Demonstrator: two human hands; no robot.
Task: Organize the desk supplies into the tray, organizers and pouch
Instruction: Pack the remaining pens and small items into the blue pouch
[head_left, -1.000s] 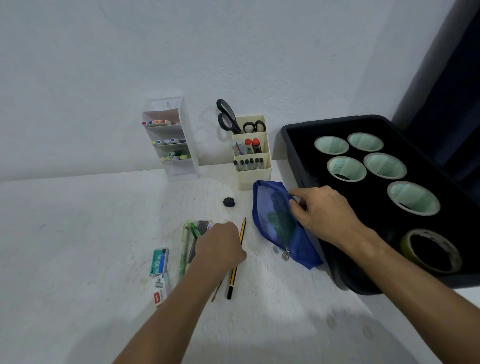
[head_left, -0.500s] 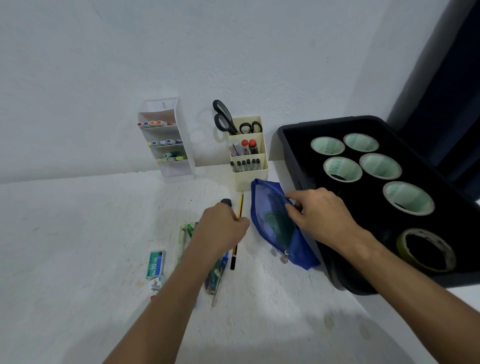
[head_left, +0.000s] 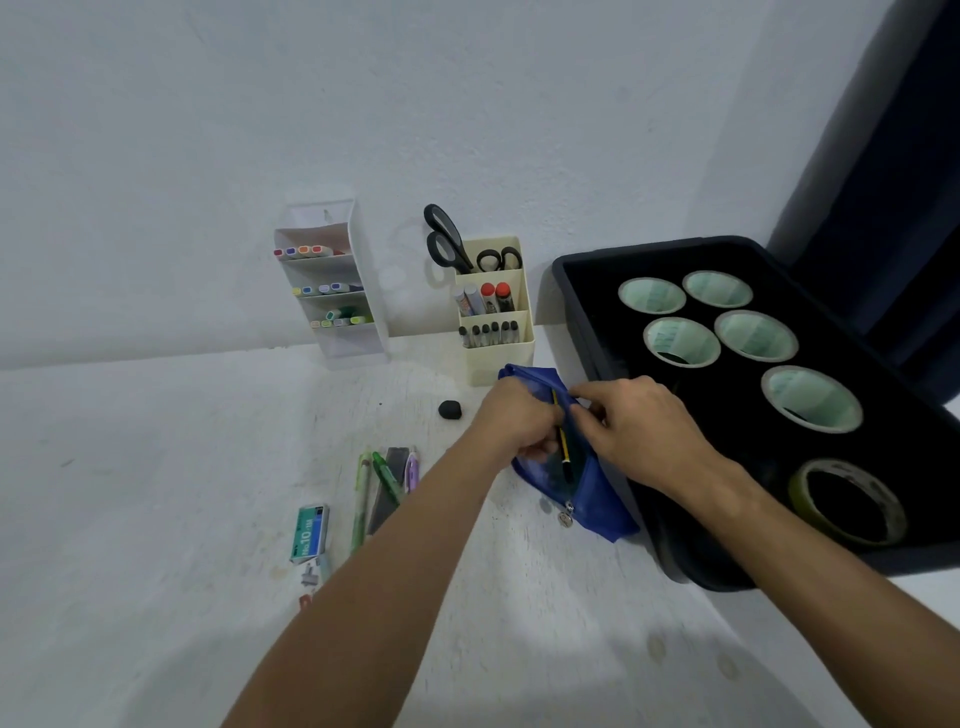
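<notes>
A blue mesh pouch lies on the white desk beside the black tray. My left hand grips a yellow-and-black pencil at the pouch's opening, its black end over the mesh. My right hand pinches the pouch's upper edge and holds it open. Several pens lie loose on the desk left of my left arm, with a staple box further left. A black eraser sits behind them.
A cream organizer with scissors and markers stands at the wall. A white tiered organizer with highlighters stands to its left. Several tape rolls fill the tray. A small clip lies below the staple box.
My left hand lifted the pencil off the desk and carried it right to the pouch's opening. My right hand stayed on the pouch's edge.
</notes>
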